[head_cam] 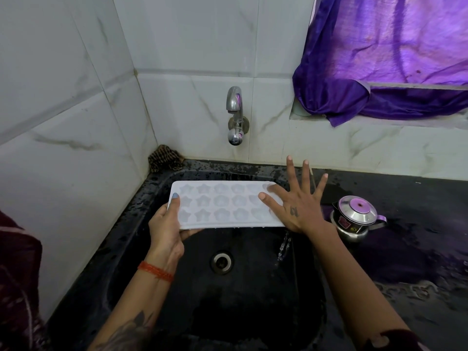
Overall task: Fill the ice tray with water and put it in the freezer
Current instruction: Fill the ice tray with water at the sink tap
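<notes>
Ice tray (pixel 222 207) was held level over the black sink (pixel 228 312), below the tap (pixel 235 115). The left hand (pixel 166 225) gripped its left end; the right hand (pixel 295 201) lay flat with spread fingers on its right end. Water dripped off, so filling seemed finished; next, a steady carry to the freezer.

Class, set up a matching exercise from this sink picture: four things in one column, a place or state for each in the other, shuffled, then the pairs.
1. white star-mould ice tray
2. chrome wall tap
3. small steel lidded pot
4. purple satin curtain

A. on the black counter, right of the sink
B. held over the sink by the left hand
C. draped over the window ledge
D. on the tiled wall, no water running

Pairs: 1-B, 2-D, 3-A, 4-C
</notes>
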